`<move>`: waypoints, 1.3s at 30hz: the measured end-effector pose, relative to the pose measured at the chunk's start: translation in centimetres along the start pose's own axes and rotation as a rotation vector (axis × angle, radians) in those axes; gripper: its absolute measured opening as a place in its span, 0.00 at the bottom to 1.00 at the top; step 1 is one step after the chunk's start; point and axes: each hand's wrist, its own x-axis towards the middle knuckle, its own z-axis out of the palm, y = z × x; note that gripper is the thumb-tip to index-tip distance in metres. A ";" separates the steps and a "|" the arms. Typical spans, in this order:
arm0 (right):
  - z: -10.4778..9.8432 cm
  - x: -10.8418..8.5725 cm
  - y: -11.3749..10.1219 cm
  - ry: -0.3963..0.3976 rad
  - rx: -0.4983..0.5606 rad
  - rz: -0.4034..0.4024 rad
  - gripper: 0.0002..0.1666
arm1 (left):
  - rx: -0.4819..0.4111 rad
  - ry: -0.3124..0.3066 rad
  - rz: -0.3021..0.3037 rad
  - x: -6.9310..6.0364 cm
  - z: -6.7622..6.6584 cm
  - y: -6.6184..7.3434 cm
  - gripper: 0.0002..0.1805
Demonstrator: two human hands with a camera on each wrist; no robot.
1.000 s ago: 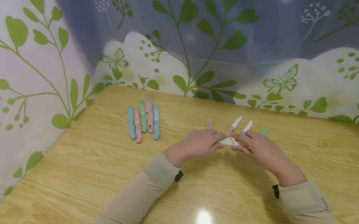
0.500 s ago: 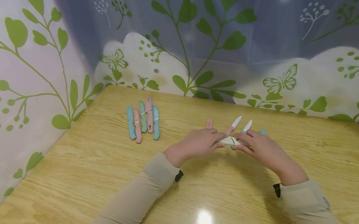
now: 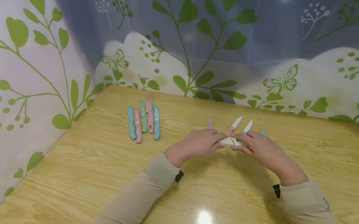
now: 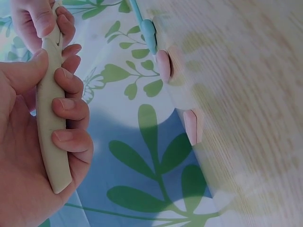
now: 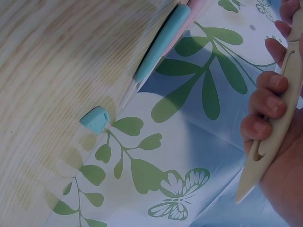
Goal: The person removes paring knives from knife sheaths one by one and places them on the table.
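Note:
Both hands grip one cream-coloured folding-size knife with its sheath (image 3: 229,141), held level above the table. My left hand (image 3: 198,144) curls its fingers round one end, a smooth piece (image 4: 51,118) in the left wrist view. The right hand (image 3: 265,151) grips the other end, which shows a long slot and a pointed tip (image 5: 248,182) in the right wrist view. A seam crosses the middle. No bare blade shows between the hands, and which end is the handle I cannot tell. Behind them lie a pink-handled knife (image 3: 230,130) and a blue-handled knife (image 3: 248,126), white blades bare.
A pink sheath (image 3: 209,123) lies beyond the left hand, a blue sheath (image 3: 263,132) beyond the right, partly hidden. Several sheathed knives (image 3: 142,117) in blue, pink and green lie in a group at the left of the wooden table (image 3: 88,175). Leaf-patterned cloth (image 3: 207,62) hangs behind.

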 end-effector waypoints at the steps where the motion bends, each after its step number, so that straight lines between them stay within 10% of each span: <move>1: 0.0 0.0 0.0 -0.006 0.002 0.006 0.20 | 0.001 -0.004 -0.002 0.0 0.0 0.0 0.27; 39: -0.6 0.0 0.0 -0.056 0.040 0.042 0.23 | -0.001 -0.001 0.007 0.1 0.3 -0.1 0.29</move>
